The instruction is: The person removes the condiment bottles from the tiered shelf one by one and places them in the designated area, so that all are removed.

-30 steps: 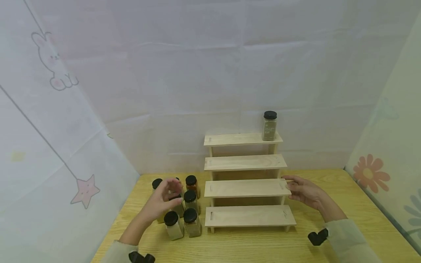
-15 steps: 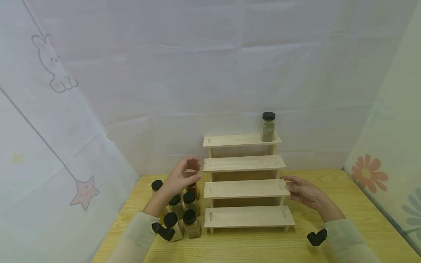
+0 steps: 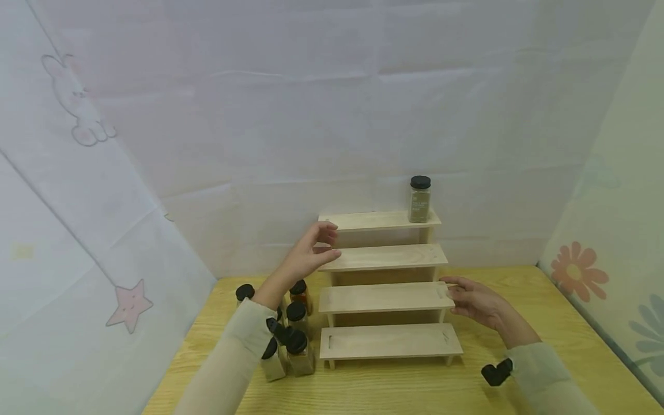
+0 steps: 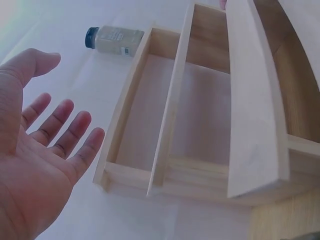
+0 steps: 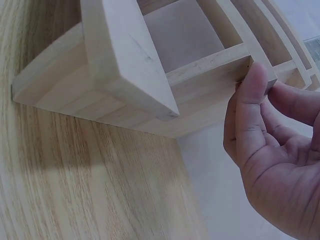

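Note:
A four-tier wooden step shelf stands on the table. One jar with a black lid and greenish-grey contents is upright at the right end of its top tier; the left wrist view shows the same jar. My left hand hovers at the left end of the upper tiers, fingers loosely bent and apart, holding nothing. In the right wrist view, the thumb and fingers of my right hand pinch the right end of a shelf board, the second tier from the bottom in the head view.
Left of the shelf, several black-lidded spice jars stand grouped on the wooden table, partly hidden by my left arm. A white cloth wall rises close behind the shelf.
My left hand has moved right and upward, from above the grouped jars to the shelf's upper left end. The right hand keeps its hold on the board.

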The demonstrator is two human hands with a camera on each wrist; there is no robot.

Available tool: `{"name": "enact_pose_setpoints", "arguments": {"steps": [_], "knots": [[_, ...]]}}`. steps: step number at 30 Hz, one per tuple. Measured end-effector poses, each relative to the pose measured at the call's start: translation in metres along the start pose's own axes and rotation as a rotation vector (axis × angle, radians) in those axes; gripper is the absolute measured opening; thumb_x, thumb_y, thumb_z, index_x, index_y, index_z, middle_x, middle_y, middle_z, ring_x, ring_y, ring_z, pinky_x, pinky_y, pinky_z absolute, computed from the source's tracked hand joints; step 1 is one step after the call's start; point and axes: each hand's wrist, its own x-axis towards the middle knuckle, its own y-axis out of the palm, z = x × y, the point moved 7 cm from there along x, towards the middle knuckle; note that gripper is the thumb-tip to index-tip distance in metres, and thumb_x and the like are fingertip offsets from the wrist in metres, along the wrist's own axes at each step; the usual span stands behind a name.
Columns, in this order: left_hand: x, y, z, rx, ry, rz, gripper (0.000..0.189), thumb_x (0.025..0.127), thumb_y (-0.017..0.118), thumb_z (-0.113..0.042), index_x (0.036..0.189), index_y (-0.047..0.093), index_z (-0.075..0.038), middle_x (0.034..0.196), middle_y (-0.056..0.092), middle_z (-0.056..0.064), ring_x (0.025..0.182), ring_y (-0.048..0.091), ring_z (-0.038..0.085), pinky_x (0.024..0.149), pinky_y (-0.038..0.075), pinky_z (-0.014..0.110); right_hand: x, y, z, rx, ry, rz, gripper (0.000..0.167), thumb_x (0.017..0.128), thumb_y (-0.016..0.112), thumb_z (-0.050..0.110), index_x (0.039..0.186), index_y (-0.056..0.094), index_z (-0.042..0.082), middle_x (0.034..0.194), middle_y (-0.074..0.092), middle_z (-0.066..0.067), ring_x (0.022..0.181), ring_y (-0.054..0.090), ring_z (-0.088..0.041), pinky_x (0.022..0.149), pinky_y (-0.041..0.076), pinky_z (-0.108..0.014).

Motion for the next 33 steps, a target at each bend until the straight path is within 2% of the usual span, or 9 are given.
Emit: {"name": "enact_pose_setpoints", "arguments": {"steps": [4,9,14,20,26,33], "knots": [[0.015,0.002,0.000,0.000,-0.020,-0.004,0.055,0.096,0.072,-0.021,0.144,0.044,-0.012,0.138,0.054,0.012,0.124,0.054,0.035,0.107,0.044,0.051,0.000,0.002,0.001,-0.004,-0.001,-0.004,0.072,0.105,0.058,0.015,0.160,0.015,0.000,0.100,0.039,-0.003,0.077,0.051,-0.008,0.085,0.057,-0.031],[0.034,0.008,-0.002,-0.057,-0.049,0.001,0.055,0.096,0.072,-0.022,0.144,0.045,-0.017,0.146,0.050,0.018,0.126,0.053,0.032,0.105,0.045,0.051,0.001,0.002,0.001,-0.007,-0.004,-0.004,0.069,0.105,0.057,0.015,0.160,0.017,0.000,0.099,0.040,-0.003,0.077,0.051,-0.008,0.085,0.057,-0.031],[0.051,0.013,-0.002,-0.074,-0.065,-0.001,0.055,0.097,0.071,-0.023,0.145,0.046,-0.020,0.148,0.049,0.014,0.128,0.054,0.026,0.102,0.049,0.048,0.001,0.001,0.000,-0.012,-0.008,-0.005,0.069,0.105,0.057,0.015,0.159,0.017,-0.001,0.096,0.040,-0.002,0.075,0.049,-0.007,0.083,0.057,-0.029],[0.070,0.017,-0.004,-0.049,-0.069,-0.020,0.063,0.096,0.072,-0.026,0.151,0.044,-0.014,0.150,0.051,0.008,0.132,0.053,0.028,0.104,0.048,0.049,0.001,0.001,0.000,-0.020,-0.011,-0.007,0.067,0.105,0.057,0.015,0.159,0.020,0.000,0.097,0.040,-0.001,0.074,0.048,-0.007,0.083,0.057,-0.030],[0.081,0.025,-0.010,-0.037,-0.078,-0.010,0.065,0.096,0.071,-0.027,0.153,0.042,-0.012,0.149,0.051,0.002,0.135,0.051,0.028,0.105,0.047,0.048,-0.004,0.002,0.002,-0.087,-0.014,-0.011,0.066,0.105,0.058,0.018,0.158,0.024,0.000,0.089,0.036,0.000,0.069,0.039,-0.008,0.089,0.057,-0.036],[0.097,0.038,-0.021,-0.039,-0.055,0.016,0.063,0.098,0.069,-0.027,0.152,0.042,-0.011,0.151,0.050,0.006,0.136,0.049,0.031,0.106,0.047,0.045,-0.010,0.003,0.004,-0.132,-0.022,-0.016,0.065,0.105,0.057,0.017,0.157,0.023,-0.002,0.095,0.034,-0.003,0.080,0.041,-0.013,0.089,0.057,-0.038]]}}
